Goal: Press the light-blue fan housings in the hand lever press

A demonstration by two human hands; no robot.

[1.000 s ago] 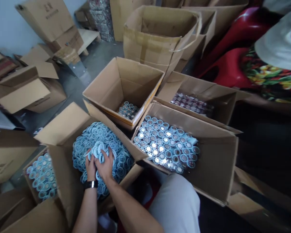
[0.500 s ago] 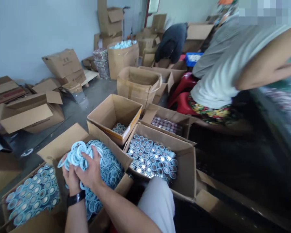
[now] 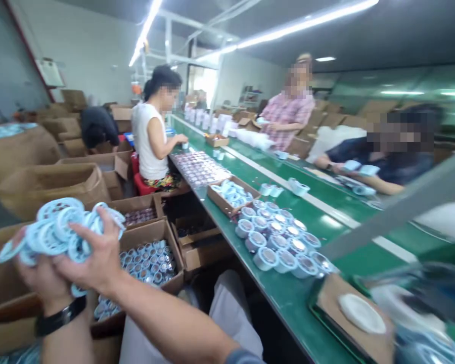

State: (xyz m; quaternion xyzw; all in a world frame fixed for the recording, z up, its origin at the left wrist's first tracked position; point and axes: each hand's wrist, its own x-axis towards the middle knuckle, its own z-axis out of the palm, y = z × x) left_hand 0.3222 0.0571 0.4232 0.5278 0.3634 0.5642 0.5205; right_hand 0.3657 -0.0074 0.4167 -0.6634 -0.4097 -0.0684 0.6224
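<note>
Around blue rings, cupped hands.

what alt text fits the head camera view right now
Hands hold a bunch of light-blue rings near open cardboard boxes. To the right, rows of blue-rimmed cups stand on a long green table where people work.

The long green surface runs from near right to far left, with pale strips along it. On its near left edge stands a cluster of light-blue-rimmed cups; just beyond is a cardboard tray of light-blue pieces, then flat rows of dark-centred pieces. Farther off sits a small open box. A few blue cups lie mid-surface, and white stacks line the far end.
</note>
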